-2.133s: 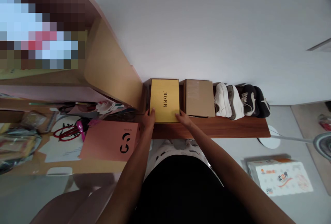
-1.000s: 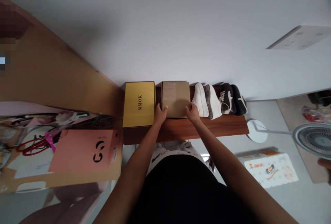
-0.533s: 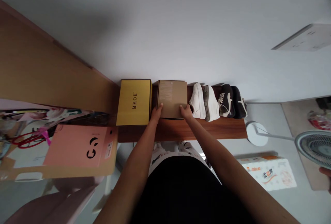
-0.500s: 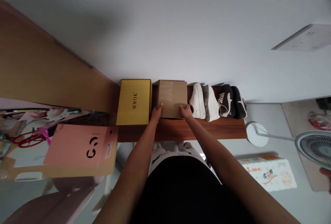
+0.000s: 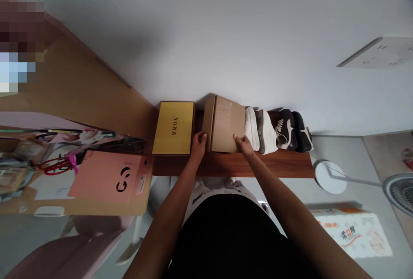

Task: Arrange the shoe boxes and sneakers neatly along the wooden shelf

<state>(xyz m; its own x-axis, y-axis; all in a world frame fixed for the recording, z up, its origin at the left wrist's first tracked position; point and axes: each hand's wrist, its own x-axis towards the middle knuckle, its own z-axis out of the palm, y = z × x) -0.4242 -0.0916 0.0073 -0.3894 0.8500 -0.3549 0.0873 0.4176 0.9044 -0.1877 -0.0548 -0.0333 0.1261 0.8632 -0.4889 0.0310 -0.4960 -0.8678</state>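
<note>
One brown box [image 5: 227,125] newly tipped; two hands [image 5: 198,145] [image 5: 245,146], fingers [image 5: 238,139] clamped on it; one yellow box [image 5: 175,129], four shoes [image 5: 269,133].

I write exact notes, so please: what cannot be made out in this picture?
Head view:
Plain brown cardboard box: contents hidden by its closed top.
Rectangular yellow cardboard box: contents hidden by its top.
Round grey fan: cut by right edge.
White rectangular pack: partly behind the right forearm.

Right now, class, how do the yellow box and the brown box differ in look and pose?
The yellow box carries black lettering; the brown box shows only faint print. The yellow box sits level, while the brown box is tilted between the left hand and right hand. Both look closed.
</note>
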